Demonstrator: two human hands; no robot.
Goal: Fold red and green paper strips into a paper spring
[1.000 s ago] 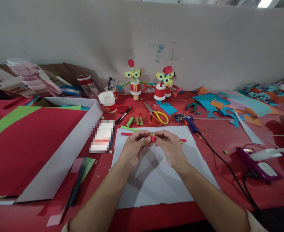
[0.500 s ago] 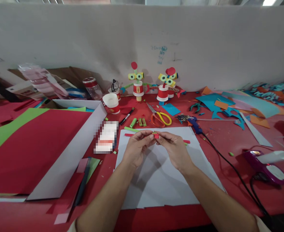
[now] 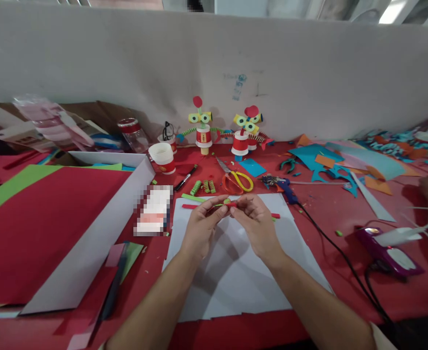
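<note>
My left hand (image 3: 201,228) pinches a small folded piece of red and green paper strips (image 3: 229,203) between thumb and fingers. My right hand (image 3: 258,226) grips the same strips from the other side, thumb close to the left thumb. Both hands are above a white sheet (image 3: 236,291). Loose ends of a red strip (image 3: 189,206) and a green strip (image 3: 192,197) show to the left of the hands; whether they join the folded piece is hidden by the fingers. Just beyond lie finished accordion-folded green and red paper springs (image 3: 209,186).
Scissors (image 3: 242,181), a marker (image 3: 185,178) and a glue gun (image 3: 287,189) with its cord lie beyond the sheet. Paper-cup figures (image 3: 204,137) stand by the wall. On the left are a box of coloured paper (image 3: 133,184) and a phone (image 3: 153,209); a purple power strip (image 3: 389,255) is on the right.
The red face seen between my fingertips has turned into a thin red edge with green showing above it. My right fingers have spread slightly. The whole view has shifted a little.
</note>
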